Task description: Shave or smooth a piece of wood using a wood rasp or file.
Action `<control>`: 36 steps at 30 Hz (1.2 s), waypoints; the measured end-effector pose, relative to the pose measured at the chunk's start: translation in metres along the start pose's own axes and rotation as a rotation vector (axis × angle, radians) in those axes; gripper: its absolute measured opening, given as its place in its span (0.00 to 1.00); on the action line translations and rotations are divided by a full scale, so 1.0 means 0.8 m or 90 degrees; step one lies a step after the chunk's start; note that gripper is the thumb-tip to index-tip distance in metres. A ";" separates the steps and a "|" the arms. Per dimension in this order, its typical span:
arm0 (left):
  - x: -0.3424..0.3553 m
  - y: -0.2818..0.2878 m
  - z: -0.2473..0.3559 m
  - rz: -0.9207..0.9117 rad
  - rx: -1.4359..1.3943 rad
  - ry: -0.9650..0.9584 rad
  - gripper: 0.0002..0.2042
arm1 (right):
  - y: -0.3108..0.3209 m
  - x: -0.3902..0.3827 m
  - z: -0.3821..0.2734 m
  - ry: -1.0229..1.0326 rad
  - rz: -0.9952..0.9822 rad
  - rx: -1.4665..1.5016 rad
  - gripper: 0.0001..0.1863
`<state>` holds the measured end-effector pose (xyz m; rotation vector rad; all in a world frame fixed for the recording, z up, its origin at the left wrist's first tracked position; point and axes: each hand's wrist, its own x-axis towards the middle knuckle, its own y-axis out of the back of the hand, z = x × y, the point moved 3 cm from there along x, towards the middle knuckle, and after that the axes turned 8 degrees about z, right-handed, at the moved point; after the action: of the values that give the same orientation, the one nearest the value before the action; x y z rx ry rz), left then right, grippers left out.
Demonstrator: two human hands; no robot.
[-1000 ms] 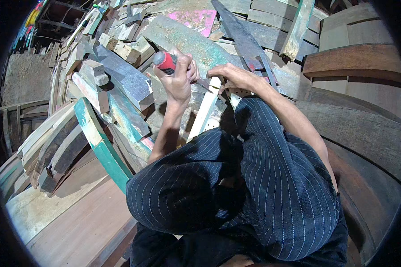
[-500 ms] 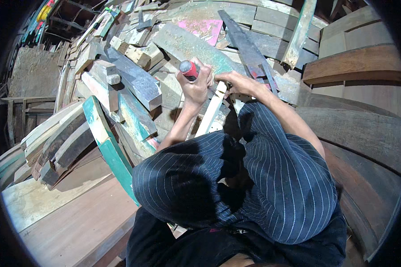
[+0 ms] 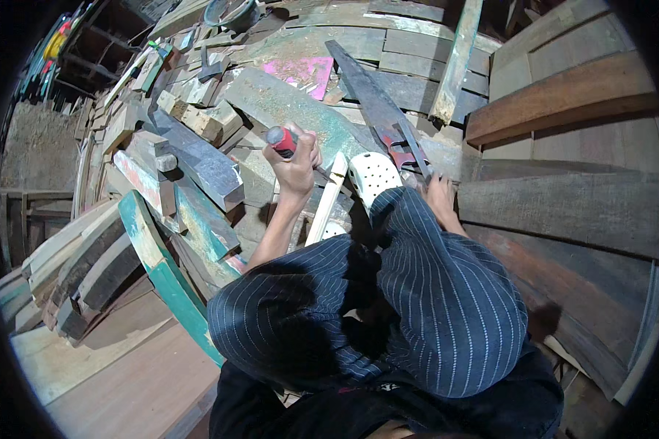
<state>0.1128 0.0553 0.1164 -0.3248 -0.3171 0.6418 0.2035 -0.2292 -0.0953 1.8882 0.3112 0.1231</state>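
Observation:
My left hand is closed round the red handle of a hand tool with a grey end cap. The tool's shaft shows only slightly beside the hand, so its exact kind is unclear. Just right of it, a pale wooden strip with a notch near its far end stands between my feet. My right hand reaches down past my right knee, fingers stretched out at the near end of a handsaw. Whether those fingers touch the saw's red and black handle cannot be made out.
My white perforated clog is beside the strip. Wood offcuts pile up at left, with a curved green piece near my left knee. A sawdust-covered board and pink sheet lie ahead. Planks line the right.
My right hand has left the wooden strip and moved right, toward the saw's handle. My left hand keeps the red-handled tool, slightly away from the strip. The view has shifted.

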 end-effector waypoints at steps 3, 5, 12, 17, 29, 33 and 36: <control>-0.003 -0.009 0.001 0.015 0.033 -0.023 0.08 | -0.012 -0.002 0.011 0.000 0.045 -0.037 0.25; -0.002 -0.007 0.002 0.017 0.077 -0.051 0.08 | -0.012 0.013 0.005 -0.083 -0.067 -0.016 0.21; -0.004 0.015 -0.014 0.056 0.205 -0.098 0.09 | 0.069 0.010 -0.034 -0.063 0.089 0.216 0.14; -0.001 0.015 -0.015 0.017 0.172 -0.090 0.10 | 0.180 0.016 -0.107 0.067 0.112 0.358 0.16; -0.014 -0.005 0.016 -0.010 0.369 -0.300 0.11 | 0.304 -0.040 -0.214 0.298 0.014 0.490 0.24; -0.016 -0.019 0.030 0.004 0.390 -0.301 0.12 | 0.350 -0.052 -0.235 0.473 0.074 0.412 0.25; -0.017 -0.021 0.032 -0.010 0.426 -0.367 0.12 | 0.365 -0.060 -0.250 0.470 0.084 0.357 0.26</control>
<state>0.1015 0.0390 0.1432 0.5156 -0.6271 0.7795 0.1549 -0.1485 0.2493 2.3609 0.7796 0.9127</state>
